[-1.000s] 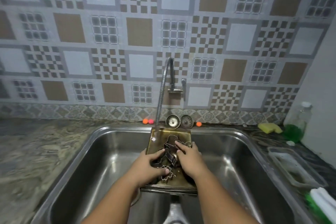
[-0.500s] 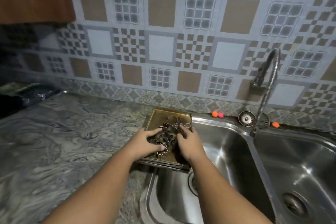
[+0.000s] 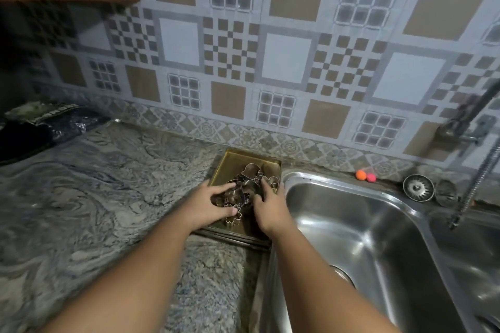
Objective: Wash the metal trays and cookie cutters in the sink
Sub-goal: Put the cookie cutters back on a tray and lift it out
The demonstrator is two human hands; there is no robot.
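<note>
A stack of brass-coloured metal trays point(image 3: 232, 165) lies on the marble counter just left of the sink point(image 3: 365, 224). A pile of metal cookie cutters point(image 3: 251, 173) sits in the top tray. My left hand point(image 3: 208, 205) presses on the cutters from the left, its thumb on a flower-shaped cutter point(image 3: 233, 215). My right hand point(image 3: 270, 207) rests on the pile from the right, fingers over the cutters and the tray's right rim. Both hands hide part of the pile.
The grey marble counter point(image 3: 94, 211) spreads to the left, with a dark bag point(image 3: 40, 127) at its far left. Behind the sink lie two small orange and pink balls point(image 3: 365, 176) and two sink strainers point(image 3: 418, 188). The flexible tap point(image 3: 476, 178) hangs at the right.
The trays with the cutters have moved from under the tap in the sink leftwards onto the counter, both hands still on them. My view has swung left.
</note>
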